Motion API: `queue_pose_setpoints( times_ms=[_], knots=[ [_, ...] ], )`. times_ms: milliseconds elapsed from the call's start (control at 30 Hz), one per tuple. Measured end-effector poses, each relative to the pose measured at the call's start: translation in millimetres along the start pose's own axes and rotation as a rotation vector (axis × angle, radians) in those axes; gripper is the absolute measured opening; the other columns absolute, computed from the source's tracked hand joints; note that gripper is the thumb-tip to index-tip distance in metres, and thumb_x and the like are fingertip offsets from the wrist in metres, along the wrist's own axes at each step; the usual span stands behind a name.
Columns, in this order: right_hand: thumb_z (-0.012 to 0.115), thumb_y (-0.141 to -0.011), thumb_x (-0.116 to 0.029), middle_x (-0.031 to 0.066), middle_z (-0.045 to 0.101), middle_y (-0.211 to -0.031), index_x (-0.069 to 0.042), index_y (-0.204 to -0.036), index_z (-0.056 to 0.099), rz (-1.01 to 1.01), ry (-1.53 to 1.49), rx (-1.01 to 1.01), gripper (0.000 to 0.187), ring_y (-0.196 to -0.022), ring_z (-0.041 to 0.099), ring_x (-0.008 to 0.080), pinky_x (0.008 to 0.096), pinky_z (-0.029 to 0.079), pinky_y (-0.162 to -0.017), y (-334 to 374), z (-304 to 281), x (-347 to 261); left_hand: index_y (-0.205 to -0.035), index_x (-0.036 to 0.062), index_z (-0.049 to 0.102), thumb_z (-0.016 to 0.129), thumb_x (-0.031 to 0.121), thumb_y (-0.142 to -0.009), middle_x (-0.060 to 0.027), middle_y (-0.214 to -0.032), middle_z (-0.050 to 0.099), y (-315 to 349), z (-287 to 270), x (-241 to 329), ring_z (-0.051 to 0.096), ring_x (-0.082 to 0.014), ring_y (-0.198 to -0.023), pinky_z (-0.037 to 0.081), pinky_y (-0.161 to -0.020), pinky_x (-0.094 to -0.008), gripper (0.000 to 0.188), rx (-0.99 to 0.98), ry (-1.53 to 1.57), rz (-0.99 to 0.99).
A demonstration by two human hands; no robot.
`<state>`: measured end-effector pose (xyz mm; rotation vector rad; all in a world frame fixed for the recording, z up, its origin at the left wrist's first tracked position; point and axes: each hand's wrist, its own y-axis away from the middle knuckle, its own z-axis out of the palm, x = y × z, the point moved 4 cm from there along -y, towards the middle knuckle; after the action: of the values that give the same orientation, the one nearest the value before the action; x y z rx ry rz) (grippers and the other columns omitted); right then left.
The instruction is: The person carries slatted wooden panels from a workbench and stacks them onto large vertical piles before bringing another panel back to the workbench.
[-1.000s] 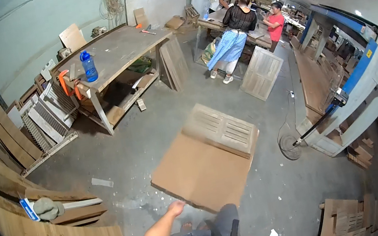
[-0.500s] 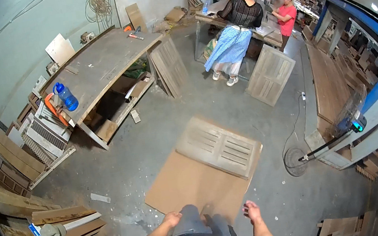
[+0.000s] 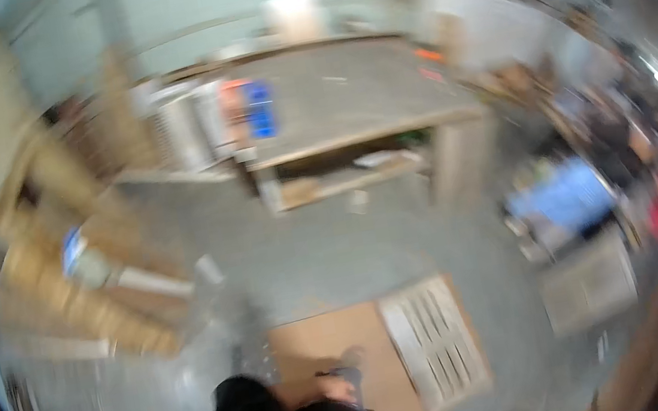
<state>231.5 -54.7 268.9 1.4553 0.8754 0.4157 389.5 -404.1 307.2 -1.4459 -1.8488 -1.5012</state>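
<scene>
My left hand is low in the picture, in front of my body and over a brown cardboard sheet on the floor. Motion blur smears its fingers, and a dark patch beside them is too unclear to name. On the sheet's right part lies a pale wooden louvred panel, its slats showing as dark slots; the hand is apart from it. My right hand is out of the picture.
A grey-topped workbench stands ahead, with a blue bottle at its left end. Wood pieces are stacked at left. A person in blue checked cloth is at right, near another wooden panel.
The view has swung left, so the workbench now sits straight ahead and everything is blurred. My left hand has come in front of my body; my right hand has left the picture.
</scene>
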Motion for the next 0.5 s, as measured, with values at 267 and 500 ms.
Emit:
queue_pose_setpoints(
  times_ms=[267, 500],
  knots=[
    [0.053, -0.093, -0.036, 0.0076, 0.06, -0.113, -0.01, -0.118, 0.055, -0.279, 0.426, -0.116, 0.036, -0.099, 0.058, 0.026, 0.0427, 0.049, -0.079, -55.4, 50.6, -315.7, -0.109, 0.0047, 0.064, 0.059, 0.043, -0.086, -0.0194, -0.103, 0.066, 1.2, -45.9, 25.5, 0.062, -0.0343, -0.096, 0.047, -0.08, -0.0456, 0.045, -0.007, 0.122, -0.261],
    [0.054, -0.093, -0.036, 0.0067, 0.062, -0.108, -0.01, -0.113, 0.057, -0.469, 0.619, -0.256, 0.033, -0.094, 0.059, 0.0242, 0.0408, 0.049, -0.076, -37.7, 128.0, -419.7, -0.107, 0.0053, 0.064, 0.06, 0.04, -0.086, -0.0186, -0.101, 0.067, 9.3, -31.3, 44.8, 0.063, -0.0331, -0.095, 0.048, -0.08, -0.045, 0.041, 0.144, 0.215, -0.362]
  ],
)
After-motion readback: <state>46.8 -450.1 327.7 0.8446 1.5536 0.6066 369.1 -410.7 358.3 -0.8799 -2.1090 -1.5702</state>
